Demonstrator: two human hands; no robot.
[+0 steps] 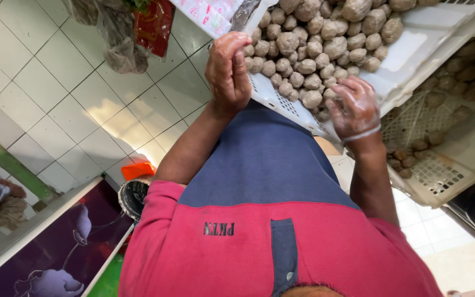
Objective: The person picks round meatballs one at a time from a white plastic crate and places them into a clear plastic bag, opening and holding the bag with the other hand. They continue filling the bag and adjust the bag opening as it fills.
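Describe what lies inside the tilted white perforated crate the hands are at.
The white crate holds a heap of brownish-grey round balls, piled toward its lower corner. The gloved right hand rests on them; the left hand grips the rim. Lower layers are covered.

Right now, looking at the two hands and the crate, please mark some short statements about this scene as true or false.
1. The white crate holds many brown round lumps. True.
2. The right hand wears a thin clear glove. True.
3. The left hand rests flat on the floor. False: it is raised at the crate's near edge, fingers curled.
4. The shirt is green all over. False: it is red with a dark blue panel.
5. The floor has pale square tiles. True.
6. The crate under the top one is filled to the brim. False: only some lumps lie in it.
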